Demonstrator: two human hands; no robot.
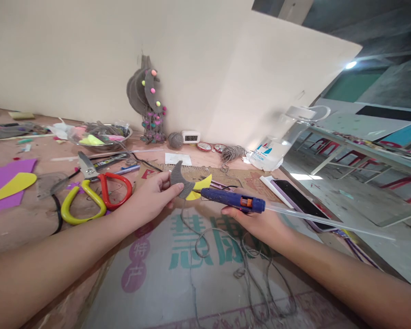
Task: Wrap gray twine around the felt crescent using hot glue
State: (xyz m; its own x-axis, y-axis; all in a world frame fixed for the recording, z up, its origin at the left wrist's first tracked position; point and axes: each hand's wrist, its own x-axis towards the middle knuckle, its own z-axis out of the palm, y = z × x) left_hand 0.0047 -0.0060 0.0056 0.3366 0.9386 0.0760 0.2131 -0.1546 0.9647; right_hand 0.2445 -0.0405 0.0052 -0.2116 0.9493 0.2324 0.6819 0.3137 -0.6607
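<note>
My left hand pinches a yellow crescent-like cutout that is partly wrapped in grey yarn. In my right hand is a blue hot glue gun, its nozzle at the bare yellow part of the cutout. I cannot tell whether the nozzle touches it. A long clear glue stick sticks out of the back of the gun. Loose grey yarn trails from the cutout and lies in loops on the printed cardboard sheet below both hands.
Red-and-yellow-handled scissors and purple foam sheets lie on the left. Behind stand a bowl of craft bits, a yarn hanging with pompoms, a digital clock and a water bottle. A phone lies at the right edge.
</note>
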